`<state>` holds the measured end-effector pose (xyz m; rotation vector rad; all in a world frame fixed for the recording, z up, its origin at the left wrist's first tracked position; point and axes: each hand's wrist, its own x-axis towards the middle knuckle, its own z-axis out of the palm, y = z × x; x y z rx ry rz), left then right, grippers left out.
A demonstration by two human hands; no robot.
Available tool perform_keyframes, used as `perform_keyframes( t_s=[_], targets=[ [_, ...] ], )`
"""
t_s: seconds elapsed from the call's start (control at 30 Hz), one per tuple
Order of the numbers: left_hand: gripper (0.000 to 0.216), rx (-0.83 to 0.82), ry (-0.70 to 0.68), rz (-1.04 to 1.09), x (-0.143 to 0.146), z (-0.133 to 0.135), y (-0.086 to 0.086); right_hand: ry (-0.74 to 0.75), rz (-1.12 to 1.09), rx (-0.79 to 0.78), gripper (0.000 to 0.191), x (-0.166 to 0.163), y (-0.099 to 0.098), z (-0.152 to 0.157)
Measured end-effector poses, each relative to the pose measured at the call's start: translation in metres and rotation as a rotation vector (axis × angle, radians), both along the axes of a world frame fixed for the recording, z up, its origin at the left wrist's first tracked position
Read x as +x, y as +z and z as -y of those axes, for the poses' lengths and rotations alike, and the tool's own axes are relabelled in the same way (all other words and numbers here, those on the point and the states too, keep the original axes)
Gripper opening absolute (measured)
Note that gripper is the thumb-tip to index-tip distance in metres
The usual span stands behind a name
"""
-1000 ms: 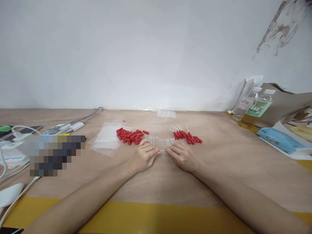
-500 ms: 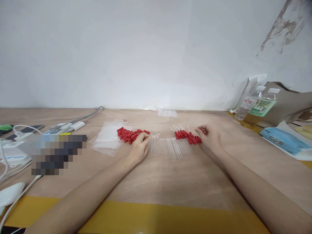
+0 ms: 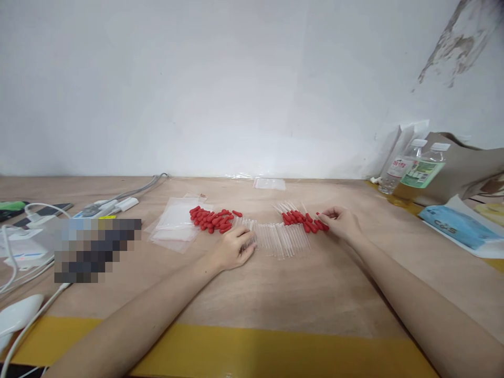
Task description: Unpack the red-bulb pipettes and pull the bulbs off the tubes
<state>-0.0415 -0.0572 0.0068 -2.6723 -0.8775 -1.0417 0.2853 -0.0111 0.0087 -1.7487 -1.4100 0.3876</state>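
Several thin clear dropper tubes (image 3: 281, 239) lie side by side in a row in the middle. My left hand (image 3: 235, 249) rests on the row's left end, its fingers and thumb curled around a tube; the exact grip is partly hidden. To that hand's upper left is a pile of loose red rubber bulbs (image 3: 210, 218). On the right, a cluster of red bulbs (image 3: 299, 216) has thin pale tubes pointing away from me. My right hand (image 3: 340, 223) is beside this cluster, thumb and fingers pinched on a small red bulb (image 3: 318, 214).
Clear plastic bags (image 3: 175, 218) lie left of the bulb pile. A power strip with cables (image 3: 106, 205) and a pixelated dark object (image 3: 96, 249) stand further left. At the right are two bottles (image 3: 421, 170), a blue packet (image 3: 457, 226) and a grey bag (image 3: 468, 163).
My left hand has moved toward me and slightly right, from the tubes' far ends onto the row. My right hand has shifted a little, and a red bulb now shows at its fingertips.
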Motion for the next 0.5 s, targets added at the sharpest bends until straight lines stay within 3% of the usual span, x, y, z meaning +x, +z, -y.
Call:
perform_keyframes(
  t_s=[0.13, 0.37, 0.5],
  targets=[
    [0.028, -0.029, 0.021, -0.037, -0.002, 0.004, 0.006, 0.064, 0.096, -0.06, 0.024, 0.002, 0.002, 0.003],
    [0.045, -0.094, -0.069, -0.324, -0.008, 0.001, 0.018, 0.023, 0.122, -0.061, 0.025, -0.001, 0.005, 0.004],
    [0.048, -0.128, -0.077, -0.351, -0.007, -0.001, 0.018, 0.044, 0.128, -0.082, 0.023, -0.002, 0.008, -0.009]
  ],
)
